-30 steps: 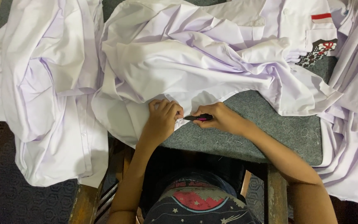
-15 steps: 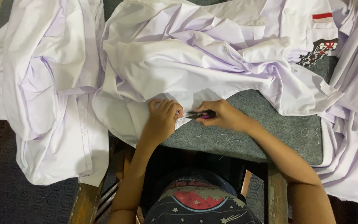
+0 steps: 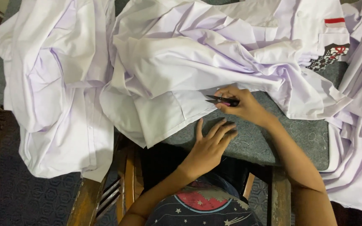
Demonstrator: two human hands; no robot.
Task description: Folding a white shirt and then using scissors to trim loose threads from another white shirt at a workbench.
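Grey patterned cloth covers the tabletop (image 3: pixel 269 142), which stands on wooden legs over a dark blue floor. All places below are given from the middle shirt.

Largest is that middle shirt (image 3: pixel 197 62), white, rumpled, spread across the tabletop with its near hem hanging slightly over the front edge. To its left another white shirt (image 3: pixel 55 92) drapes off the tabletop's corner. To its right a third one (image 3: pixel 357 138) falls over the far side. On its upper right sits a chest pocket with a red-and-white strip and a dark badge (image 3: pixel 329 54).

At its lower edge the right hand (image 3: pixel 241 106) has its fingers closed around small thread snips (image 3: pixel 218 100), blades pointing left into the fabric. Just below the hem, the left hand (image 3: pixel 210 144) lies flat on the bare tabletop, fingers spread, gripping nothing, not touching the shirt.

Done well, this trimming likely needs the cloth held taut by the free hand just beside the blades, so only loose thread sits between them. The snips should nip close to the seam with short bites, tips kept in sight, since a fold caught underneath could be cut.
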